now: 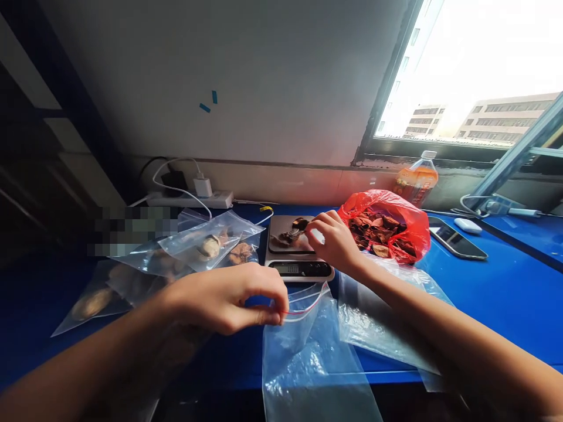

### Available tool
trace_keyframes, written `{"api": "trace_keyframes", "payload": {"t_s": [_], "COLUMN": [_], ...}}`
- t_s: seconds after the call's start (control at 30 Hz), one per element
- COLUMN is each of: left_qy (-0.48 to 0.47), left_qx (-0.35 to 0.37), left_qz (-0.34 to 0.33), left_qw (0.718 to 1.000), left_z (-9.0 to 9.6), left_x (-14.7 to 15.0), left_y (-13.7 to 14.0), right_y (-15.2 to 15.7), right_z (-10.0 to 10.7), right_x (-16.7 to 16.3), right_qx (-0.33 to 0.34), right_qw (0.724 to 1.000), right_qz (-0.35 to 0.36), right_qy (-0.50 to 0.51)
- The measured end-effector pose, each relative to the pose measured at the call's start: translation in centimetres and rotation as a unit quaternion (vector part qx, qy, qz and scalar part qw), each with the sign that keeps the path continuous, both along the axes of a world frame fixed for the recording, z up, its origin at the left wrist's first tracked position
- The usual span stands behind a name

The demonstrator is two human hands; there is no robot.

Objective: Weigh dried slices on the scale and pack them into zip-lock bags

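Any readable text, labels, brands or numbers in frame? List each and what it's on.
Scale display: faint digits, possibly "100", too blurred to confirm.
Button marks beside the display: too small to read.
Orange bottle label: markings present, too blurred to read.
No other text can be made out.

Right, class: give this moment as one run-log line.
left hand: pinching clear bag; right hand: at dried pieces on scale; red bag: open

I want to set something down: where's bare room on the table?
Blue tabletop lies bare between the phone, flat clear bags and right forearm. Crowded: overlapping filled bags at left; scale, left hand, right hand and zip bag in the middle.
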State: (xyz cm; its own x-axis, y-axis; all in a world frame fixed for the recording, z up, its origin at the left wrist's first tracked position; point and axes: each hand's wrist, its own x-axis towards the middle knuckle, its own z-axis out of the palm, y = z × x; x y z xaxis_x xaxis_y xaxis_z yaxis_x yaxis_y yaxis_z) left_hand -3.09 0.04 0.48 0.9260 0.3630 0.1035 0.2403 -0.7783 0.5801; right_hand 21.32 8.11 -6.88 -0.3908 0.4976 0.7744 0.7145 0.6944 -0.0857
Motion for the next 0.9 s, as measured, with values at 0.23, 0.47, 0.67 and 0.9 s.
{"api": "trace_keyframes", "payload": {"t_s": [0.23,0.47,0.67,0.9], "left_qy": [0.011,0.047,0.046,0.01], "left_qx": [0.029,-0.012,-0.017,0.011], "left_qz": [0.057,0.092,0.056,0.071], "left_qw": [0.998,0.995,0.997,0.997], "left_z": [0.6,0.5,-0.5,-0.2], "left_x": [-1.2,-1.8,-1.3,-1.1], "left_y": [1.6,2.8,2.7,2.6], "right_y": [-3.6,-4.2,-4.3,-4.3], "right_z": [2.6,3.3,3.0,2.5], "right_x": [1.3,2.8,2.6,2.0], "right_qx": [0.011,0.008,0.036,0.005], "right_qw": [0.988,0.99,0.993,0.981], "right_qz": [0.15,0.139,0.11,0.194], "right_qy": [0.039,0.024,0.002,0.007]}}
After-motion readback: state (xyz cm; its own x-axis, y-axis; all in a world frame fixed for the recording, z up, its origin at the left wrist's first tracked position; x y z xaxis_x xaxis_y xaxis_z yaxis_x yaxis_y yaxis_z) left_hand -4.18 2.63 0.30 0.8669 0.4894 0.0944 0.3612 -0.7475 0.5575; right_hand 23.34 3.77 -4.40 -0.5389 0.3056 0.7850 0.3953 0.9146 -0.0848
